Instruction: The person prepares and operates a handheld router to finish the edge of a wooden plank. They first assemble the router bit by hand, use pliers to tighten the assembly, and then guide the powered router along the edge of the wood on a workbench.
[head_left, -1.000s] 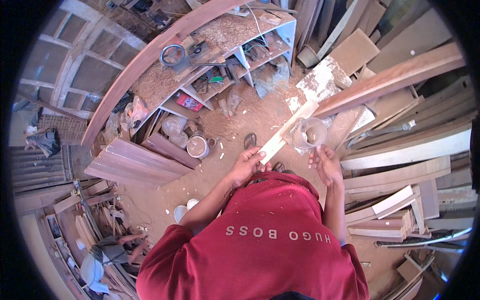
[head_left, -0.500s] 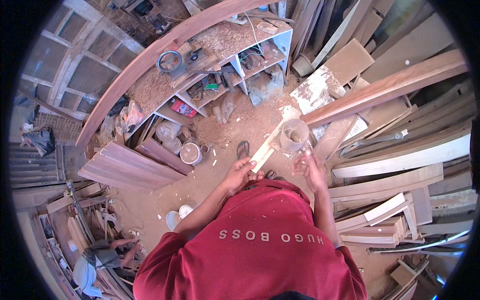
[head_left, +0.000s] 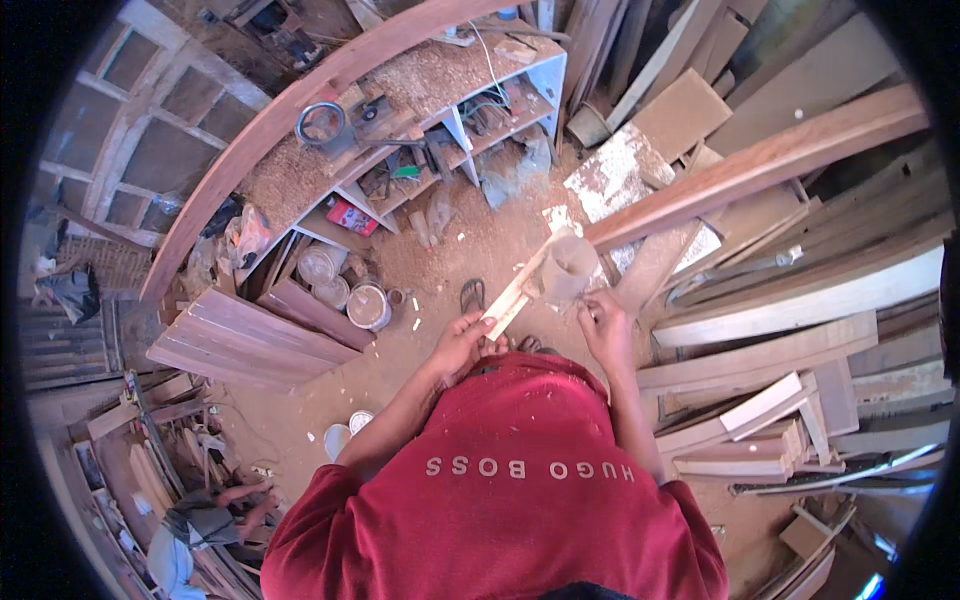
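Head view: we see the left hand (head_left: 462,342) closed around the near end of a pale wooden strip (head_left: 518,296), thumb on top, fingers tucked beneath. The strip is narrow, flat and straight-edged, slanting away from us up to the right, its far end near the end of a long reddish-brown beam (head_left: 760,165), smooth-faced. A cloudy, see-through cup (head_left: 568,268), round-walled and wide-mouthed, overlaps the strip's far half; we can't tell what bears its weight. The right hand (head_left: 606,325) sits just beside the cup, fingers curled in, thumb near the fingertips; we can't tell whether it pinches anything small.

Left forearm slants in from lower left, elbow bent out, wrist turned inward. Right forearm rises steeply from the sleeve, leaning a little left. Both hands are in front of the soft red shirt (head_left: 490,510), which has wood flecks on it.

Ahead, a shelf unit (head_left: 455,130) with pale edges carries crumbly shavings on top; round lidded buckets (head_left: 369,305) stand by it on the dusty brown floor.
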